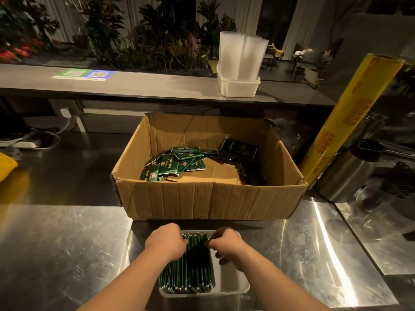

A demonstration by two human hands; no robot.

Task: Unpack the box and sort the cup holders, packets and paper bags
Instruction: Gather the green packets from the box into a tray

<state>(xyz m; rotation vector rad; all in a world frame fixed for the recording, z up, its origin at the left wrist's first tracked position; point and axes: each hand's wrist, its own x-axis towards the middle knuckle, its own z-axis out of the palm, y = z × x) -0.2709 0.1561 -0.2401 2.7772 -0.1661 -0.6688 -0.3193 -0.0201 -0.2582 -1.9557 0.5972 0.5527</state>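
Head view: a person stands at the near edge of a steel counter (67,243), both forearms reaching forward.
Box: an open cardboard box (208,198) sits mid-counter, just beyond the hands.
In the box: loose packets (175,164) lie heaped at its left. Brown paper bags (215,173) lie flat under them, and dark flat pieces (239,148) lean at the right. Whether those are the cup holders I cannot tell.
Sorted so far: a packet row (190,272) stands on edge in a white tray (231,279) at the near edge of the counter.
Left hand: the left hand (166,244) curls over the far left end of the row, fingers bent onto the packet tops.
Right hand: the right hand (226,243) pinches the row's far right side, thumb and fingertips together on a packet edge.
Step in hand: squaring the filed packets, by my reading; much remains in the box.
Handling: the packets look light, thin and glossy, so likely slippery and prone to fanning. Squeezing a small stack by its flat faces should hold best. The bags look limp; lift them flat from underneath.
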